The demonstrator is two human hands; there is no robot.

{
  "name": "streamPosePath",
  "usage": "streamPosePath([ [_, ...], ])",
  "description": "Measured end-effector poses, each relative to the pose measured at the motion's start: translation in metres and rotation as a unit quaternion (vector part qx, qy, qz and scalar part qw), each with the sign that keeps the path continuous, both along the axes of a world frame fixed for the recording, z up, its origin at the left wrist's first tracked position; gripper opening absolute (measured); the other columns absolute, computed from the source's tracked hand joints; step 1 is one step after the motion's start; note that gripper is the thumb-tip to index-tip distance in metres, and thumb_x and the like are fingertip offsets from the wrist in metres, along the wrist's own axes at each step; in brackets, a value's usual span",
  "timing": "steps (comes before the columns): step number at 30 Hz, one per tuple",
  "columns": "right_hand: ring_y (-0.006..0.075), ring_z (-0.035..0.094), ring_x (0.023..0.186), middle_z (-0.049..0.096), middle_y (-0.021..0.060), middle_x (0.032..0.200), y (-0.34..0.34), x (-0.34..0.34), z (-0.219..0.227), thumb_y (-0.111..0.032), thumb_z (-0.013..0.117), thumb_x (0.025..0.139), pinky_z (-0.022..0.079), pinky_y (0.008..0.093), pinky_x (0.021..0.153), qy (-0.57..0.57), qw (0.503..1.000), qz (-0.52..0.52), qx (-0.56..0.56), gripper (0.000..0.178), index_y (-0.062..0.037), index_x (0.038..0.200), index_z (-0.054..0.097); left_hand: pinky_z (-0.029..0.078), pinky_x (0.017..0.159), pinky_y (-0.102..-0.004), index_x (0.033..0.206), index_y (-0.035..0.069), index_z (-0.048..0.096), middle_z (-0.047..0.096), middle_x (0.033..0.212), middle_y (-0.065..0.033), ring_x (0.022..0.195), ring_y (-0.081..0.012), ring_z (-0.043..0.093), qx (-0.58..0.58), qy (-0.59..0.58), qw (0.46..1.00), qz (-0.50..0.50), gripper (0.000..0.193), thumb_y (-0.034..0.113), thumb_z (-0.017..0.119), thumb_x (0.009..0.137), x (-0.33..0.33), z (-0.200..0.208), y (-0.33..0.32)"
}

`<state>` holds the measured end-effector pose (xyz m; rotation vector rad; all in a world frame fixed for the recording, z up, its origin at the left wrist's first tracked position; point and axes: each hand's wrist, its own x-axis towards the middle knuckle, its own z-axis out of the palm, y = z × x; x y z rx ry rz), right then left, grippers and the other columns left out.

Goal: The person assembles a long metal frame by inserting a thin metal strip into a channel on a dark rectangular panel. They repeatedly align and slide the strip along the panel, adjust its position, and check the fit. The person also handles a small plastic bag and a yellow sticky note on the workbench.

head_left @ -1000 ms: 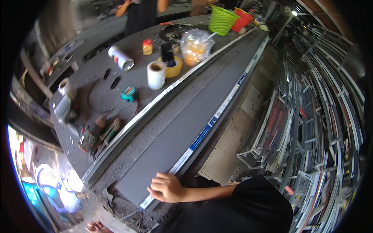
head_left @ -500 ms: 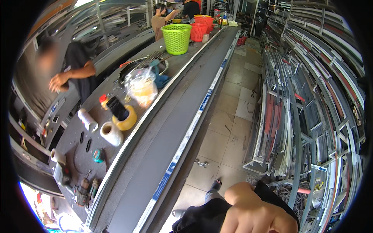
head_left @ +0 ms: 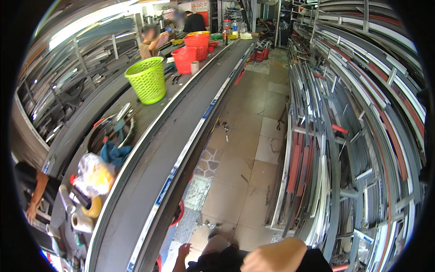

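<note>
Near the lower edge, my left hand (head_left: 183,250) hangs low beside the workbench. Its fingers look loosely apart, with nothing visible in them. My right hand (head_left: 275,255) is raised in front of my dark clothing with its back toward me; blur and the picture's edge hide its fingers. To the left of both hands runs a long dark grey workbench (head_left: 149,154), its near edge carrying a white and blue strip (head_left: 168,181). My left hand is nearest that edge but apart from it. Below the bench, a red basket (head_left: 180,213) shows in part.
A lime green basket (head_left: 147,81) and red baskets (head_left: 184,60) stand on the bench. Nearer are a blue cloth (head_left: 115,154), a plastic bag (head_left: 95,174) and tape rolls (head_left: 93,207). Racks of long metal profiles (head_left: 335,149) line the tiled aisle (head_left: 231,181). A co-worker's arm (head_left: 38,190) shows at left.
The view has swung to the left and up the aisle, and the bench sits lower in it. My left hand now shows apart from the right. The co-worker at left has lowered an arm.
</note>
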<state>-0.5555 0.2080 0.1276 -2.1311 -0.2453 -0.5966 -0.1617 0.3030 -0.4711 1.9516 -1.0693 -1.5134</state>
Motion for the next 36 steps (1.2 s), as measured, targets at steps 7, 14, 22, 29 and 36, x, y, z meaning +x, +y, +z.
streamPosePath([
  [7,0.0366,0.068,0.073,0.068,0.0162,0.077,-0.199,-0.093,-0.161,-0.052,0.056,0.099,0.051,0.0465,0.064,0.306,0.848,-0.422,0.094,0.047,-0.0046,0.099,0.062,0.057,0.066,-0.0378,0.111,0.0,0.07,0.074,0.086,-0.0145,0.072,-0.0256,0.07,0.15,-0.089,0.945,-0.278,0.041,0.037,0.055,0.102,-0.104,-0.01,-0.168],
  [14,0.0395,0.069,0.099,0.073,0.0199,0.106,-0.365,-0.225,-0.317,-0.056,0.058,0.094,0.055,0.0496,0.085,0.572,0.646,-0.487,0.138,0.056,-0.0046,0.112,0.07,0.057,0.067,-0.0413,0.112,0.003,0.07,0.075,0.087,-0.0115,0.068,-0.0259,0.069,0.104,-0.155,0.926,-0.327,0.046,0.044,0.055,0.099,-0.181,-0.021,-0.429],
  [22,0.0366,0.07,0.095,0.073,0.0157,0.107,-0.516,-0.406,-0.433,-0.049,0.063,0.094,0.054,0.0469,0.08,0.565,0.56,-0.543,0.268,0.048,-0.0023,0.103,0.073,0.056,0.087,-0.045,0.106,0.006,0.069,0.07,0.119,-0.0157,0.108,-0.0341,0.066,-0.175,-0.18,0.844,-0.474,0.042,0.045,0.056,0.098,-0.376,-0.013,-0.783],
  [29,0.0422,0.07,0.1,0.073,0.0249,0.102,-0.754,-0.526,-0.345,-0.06,0.062,0.089,0.053,0.0477,0.091,0.55,0.557,-0.573,0.243,0.065,-0.002,0.116,0.071,0.055,0.09,-0.04,0.121,0.008,0.07,0.073,0.114,-0.017,0.105,-0.0318,0.07,-0.159,0.014,0.912,-0.378,0.04,0.04,0.06,0.099,-0.616,0.111,-0.969],
  [36,0.0361,0.07,0.095,0.075,0.0157,0.092,-1.031,-0.605,-0.258,-0.051,0.065,0.092,0.054,0.0454,0.086,0.535,0.576,-0.61,0.095,0.05,-0.0038,0.105,0.07,0.054,0.091,-0.0422,0.118,0.006,0.07,0.071,0.118,-0.0156,0.107,-0.0349,0.068,-0.378,0.042,0.879,-0.287,0.031,0.03,0.057,0.103,-0.69,0.359,-1.186],
])
